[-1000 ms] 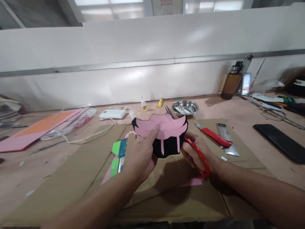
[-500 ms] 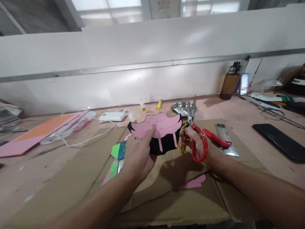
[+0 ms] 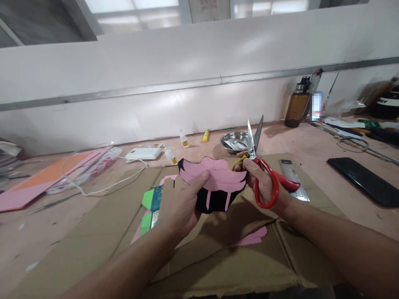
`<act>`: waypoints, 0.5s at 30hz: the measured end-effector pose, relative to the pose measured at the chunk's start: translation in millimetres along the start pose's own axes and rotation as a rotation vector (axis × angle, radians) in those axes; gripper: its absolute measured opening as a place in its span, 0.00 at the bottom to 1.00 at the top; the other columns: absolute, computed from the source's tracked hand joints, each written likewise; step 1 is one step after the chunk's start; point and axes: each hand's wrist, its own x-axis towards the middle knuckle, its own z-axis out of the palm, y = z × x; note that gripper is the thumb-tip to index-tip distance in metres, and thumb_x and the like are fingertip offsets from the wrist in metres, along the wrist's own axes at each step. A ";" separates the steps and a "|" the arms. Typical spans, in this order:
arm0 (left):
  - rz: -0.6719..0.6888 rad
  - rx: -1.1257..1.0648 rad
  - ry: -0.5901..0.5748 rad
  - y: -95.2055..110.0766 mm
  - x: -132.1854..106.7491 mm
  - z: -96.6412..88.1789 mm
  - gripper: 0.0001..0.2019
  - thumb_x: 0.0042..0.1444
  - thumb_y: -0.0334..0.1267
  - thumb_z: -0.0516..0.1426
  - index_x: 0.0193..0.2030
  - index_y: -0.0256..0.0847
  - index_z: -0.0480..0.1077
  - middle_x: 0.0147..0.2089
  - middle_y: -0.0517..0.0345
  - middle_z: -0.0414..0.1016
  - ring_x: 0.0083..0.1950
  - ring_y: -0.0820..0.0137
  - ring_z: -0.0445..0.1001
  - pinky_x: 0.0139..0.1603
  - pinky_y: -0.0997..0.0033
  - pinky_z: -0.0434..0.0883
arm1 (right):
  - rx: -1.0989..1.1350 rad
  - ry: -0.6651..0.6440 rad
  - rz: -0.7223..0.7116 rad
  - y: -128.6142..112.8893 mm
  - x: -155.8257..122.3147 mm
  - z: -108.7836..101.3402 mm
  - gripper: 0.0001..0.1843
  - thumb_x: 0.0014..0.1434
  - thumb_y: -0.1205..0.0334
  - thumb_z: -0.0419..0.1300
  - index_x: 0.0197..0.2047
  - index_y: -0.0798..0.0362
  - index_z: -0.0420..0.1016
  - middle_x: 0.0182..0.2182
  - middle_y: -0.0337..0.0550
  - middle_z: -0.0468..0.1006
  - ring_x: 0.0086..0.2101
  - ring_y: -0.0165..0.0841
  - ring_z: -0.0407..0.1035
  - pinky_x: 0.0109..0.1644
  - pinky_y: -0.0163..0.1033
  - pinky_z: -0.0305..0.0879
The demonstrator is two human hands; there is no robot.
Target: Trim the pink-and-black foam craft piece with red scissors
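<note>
My left hand (image 3: 182, 205) grips a pink and black foam cutout (image 3: 215, 182), thumb pressed on its pink top, holding it above the cardboard sheet (image 3: 102, 232). My right hand (image 3: 263, 182) is closed in the handles of red-handled scissors (image 3: 260, 166). Their blades point upward, slightly apart, just right of the cutout's edge. A red utility knife (image 3: 289, 182) lies behind my right hand, partly hidden.
A steel dish (image 3: 233, 141), glue bottles (image 3: 184, 139), a white power bank (image 3: 143, 154) with cable and pink foam sheets (image 3: 40, 176) lie at the back. A metal ruler (image 3: 293, 179), black phone (image 3: 363, 181), brown bottle (image 3: 294, 108) sit right. Green and pink scraps (image 3: 151, 203) lie on the cardboard.
The scissors came out from under the cutout and swung up, blades now pointing upward beside its right edge. The cutout shifted a little to the right.
</note>
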 end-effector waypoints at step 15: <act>-0.080 0.170 -0.202 5.2 0.6 -3.2 0.05 0.48 0.35 0.68 0.27 0.36 0.78 0.24 0.56 0.79 0.24 0.70 0.74 0.25 0.73 0.71 | -0.069 -0.213 0.073 -18.4 -5.1 -4.3 0.07 0.58 0.58 0.62 0.38 0.50 0.72 0.27 0.37 0.74 0.31 0.34 0.70 0.39 0.40 0.68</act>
